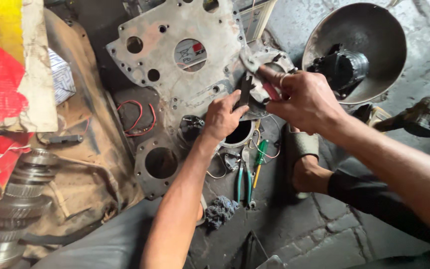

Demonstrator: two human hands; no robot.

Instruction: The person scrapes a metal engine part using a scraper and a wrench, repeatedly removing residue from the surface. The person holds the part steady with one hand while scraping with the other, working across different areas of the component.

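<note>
cracked concrete floor (324, 234) bears pliers (244, 182), screwdriver (259, 162), blue rag (221, 210)

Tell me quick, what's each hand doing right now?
Left hand: fingers closed on a dark toothed metal piece.
Right hand: fingers closed around a round grey metal housing, red-handled tool tucked in.

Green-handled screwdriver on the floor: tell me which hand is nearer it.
Left. The left hand sits just above the green-handled screwdriver; the right hand is higher, farther right.

- Both forearms are left bare; no sleeves are seen.
- A pale ring is worn on a finger of the right hand (307, 99).
- Nothing is worn on the left hand (222, 118).
</note>
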